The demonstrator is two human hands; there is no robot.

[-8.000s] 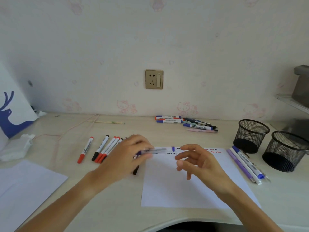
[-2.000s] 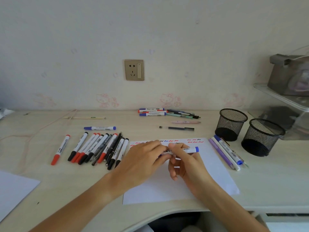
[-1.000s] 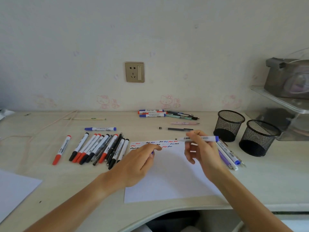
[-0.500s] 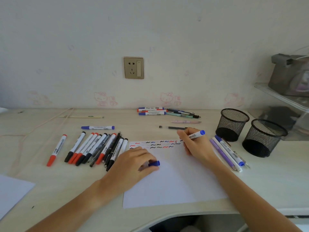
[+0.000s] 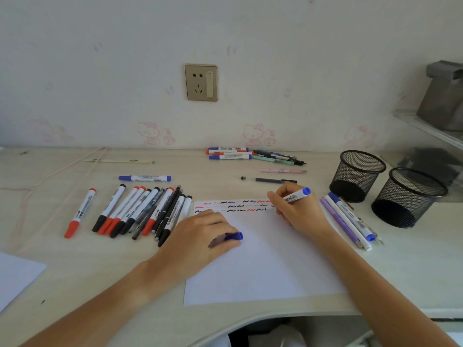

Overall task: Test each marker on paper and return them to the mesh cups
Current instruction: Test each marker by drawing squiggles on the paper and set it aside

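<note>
Now down at the paper's [image 5: 263,259] far edge from mid-air: right hand [image 5: 298,211] gripping blue marker [image 5: 297,195], left hand [image 5: 203,236] pinching its cap [image 5: 234,236]; both mesh cups [image 5: 358,171] at desk's right edge apparently empty, most markers unreturned.

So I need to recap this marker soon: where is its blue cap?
In the head view, the blue cap is pinched in the left hand, which rests on the white paper, beside the row of markers.
</note>
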